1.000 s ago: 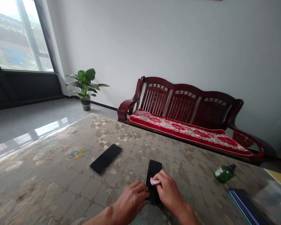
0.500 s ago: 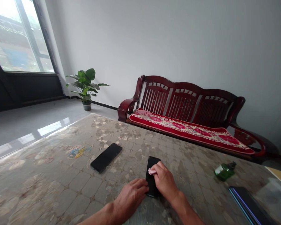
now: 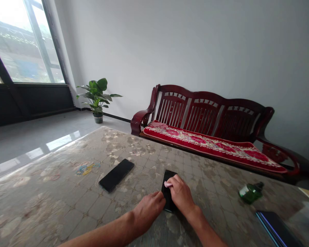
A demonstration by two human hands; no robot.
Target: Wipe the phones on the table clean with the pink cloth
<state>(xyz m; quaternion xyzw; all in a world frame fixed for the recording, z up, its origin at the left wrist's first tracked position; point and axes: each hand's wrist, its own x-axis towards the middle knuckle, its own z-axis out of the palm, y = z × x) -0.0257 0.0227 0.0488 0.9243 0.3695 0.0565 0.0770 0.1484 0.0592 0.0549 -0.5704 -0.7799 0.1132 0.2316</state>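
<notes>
A black smartphone (image 3: 168, 195) lies flat on the table in front of me, its long side pointing away. My right hand (image 3: 181, 193) is closed on a small pale pink cloth (image 3: 168, 184) and presses it on the dark screen. At the phone's left edge, my left hand (image 3: 149, 209) has its fingers curled and holds the phone near its lower half. Both hands cover parts of the phone. A second black smartphone (image 3: 116, 175) lies face up to the left, apart from my hands.
Coloured rubber bands (image 3: 86, 168) are scattered at the left of the patterned table (image 3: 92, 219). To the right lie a green bottle (image 3: 251, 192) on its side and stacked phones (image 3: 278, 226). Behind the table stand a red wooden bench (image 3: 201, 116) and a potted plant (image 3: 98, 96).
My right hand and the cloth have shifted slightly up the phone's screen. My left hand has turned, its fingers curling more at the phone's edge. The view has tilted a little.
</notes>
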